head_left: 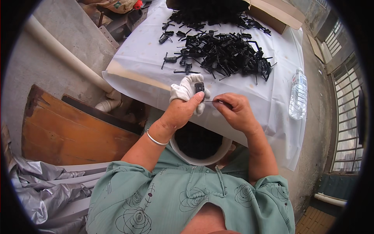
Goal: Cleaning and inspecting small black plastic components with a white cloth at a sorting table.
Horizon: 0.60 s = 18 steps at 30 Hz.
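Note:
My left hand [187, 93], in a white glove with the thumb bare, closes round a small black plastic part [200, 87]. The bare thumb presses on the part's lower end. From the right, my bare right hand [235, 110] pinches a thin dark tool [224, 103] with a fine straight tip. That tip points left and reaches the part or the glove fingers; which of them it touches I cannot tell. Both hands are over the table's near edge. Beyond them lies a heap of black plastic parts [230, 54] with thin arms sticking out.
White sheeting covers the table [132, 50]. A cardboard box [276, 15] stands at the far side beside more black parts. On the right lies a clear plastic bottle [298, 93]. Below my hands is a white bucket [218, 156] with dark contents. A wooden board [74, 132] leans at left.

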### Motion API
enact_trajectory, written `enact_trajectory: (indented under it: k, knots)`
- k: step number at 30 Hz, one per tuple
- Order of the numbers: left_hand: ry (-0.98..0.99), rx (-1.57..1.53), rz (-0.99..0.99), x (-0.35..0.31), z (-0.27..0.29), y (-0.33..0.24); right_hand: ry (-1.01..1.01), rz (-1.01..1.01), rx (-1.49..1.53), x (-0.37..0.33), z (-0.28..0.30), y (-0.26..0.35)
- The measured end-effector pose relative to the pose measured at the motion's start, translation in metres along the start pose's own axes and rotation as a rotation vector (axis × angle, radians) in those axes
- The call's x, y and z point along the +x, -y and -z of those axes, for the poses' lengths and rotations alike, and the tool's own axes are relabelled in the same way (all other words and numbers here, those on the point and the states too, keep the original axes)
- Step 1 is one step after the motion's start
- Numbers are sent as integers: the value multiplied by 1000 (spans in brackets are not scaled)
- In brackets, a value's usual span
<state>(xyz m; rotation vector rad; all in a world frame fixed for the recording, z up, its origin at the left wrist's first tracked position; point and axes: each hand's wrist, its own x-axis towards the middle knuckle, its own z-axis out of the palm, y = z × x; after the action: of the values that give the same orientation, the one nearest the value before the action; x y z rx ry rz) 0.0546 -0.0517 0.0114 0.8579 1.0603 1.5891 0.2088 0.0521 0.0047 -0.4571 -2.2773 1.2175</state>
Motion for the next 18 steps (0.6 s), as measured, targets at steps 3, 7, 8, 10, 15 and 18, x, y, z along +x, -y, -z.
enact_trajectory:
  k: [3, 7, 8, 10, 15, 18]
  knots:
    - [7, 186, -8, 0, -3, 4, -108, 92, 61, 1, -2, 2]
    - [159, 332, 37, -6, -11, -8, -97, -120, 288, 1, -4, 5]
    - [160, 331, 38, -5, -12, -8, -97, -121, 288, 1, -4, 6]
    - [194, 479, -188, -2, -14, -7, -76, -145, 317, 1, -5, 6]
    - [62, 491, -167, -3, -13, 4, -48, -55, 232, 1, -13, 5]
    - [10, 617, -240, -1, -16, 11, -40, -26, 166, 1, -18, 1]
